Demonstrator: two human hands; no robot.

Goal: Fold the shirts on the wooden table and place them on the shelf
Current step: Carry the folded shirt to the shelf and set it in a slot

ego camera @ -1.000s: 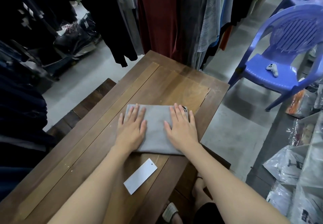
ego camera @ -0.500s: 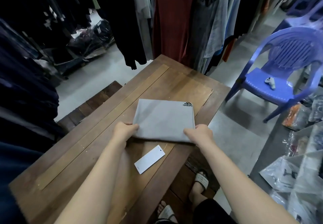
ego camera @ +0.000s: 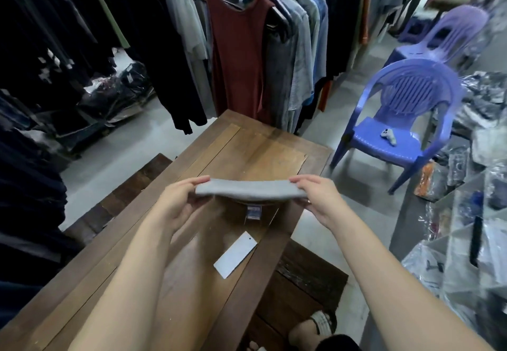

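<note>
– Where's the grey shirt (ego camera: pixel 249 189) at the moment?

– Up in the air over the table (ego camera: pixel 247 147), folded into a flat, thick packet and not touching the wood. It spans the gap between the person's two hands, roughly level, sagging a little in the middle.

– How is it being held?

– The left hand (ego camera: pixel 175 205) has one end and the right hand (ego camera: pixel 321 200) the other. On each side the fingers (ego camera: pixel 304 179) are clamped on the fabric, the thumb on top and the rest curled in underneath.

– Anything hanging off it?

– A small label (ego camera: pixel 253 211) dangles from the underside, between the two sets of fingers. The print on it is too blurred to read.

– And on the table itself?

– A white card (ego camera: pixel 235 254) lies flat on the wood, nearer the person than the fingers and below the span of the shirt.

– What else is around?

– Beyond the fingers, past the far end of the table, hanging clothes crowd close, with a maroon sleeveless top (ego camera: pixel 236 57) at the front. Off to the right of the right-hand fingers stands a purple chair (ego camera: pixel 406 120) with a small white object (ego camera: pixel 389 136) on its seat; I can't tell what that is. Left of the left-hand fingers a dark bench (ego camera: pixel 123 194) runs beside the table.
</note>
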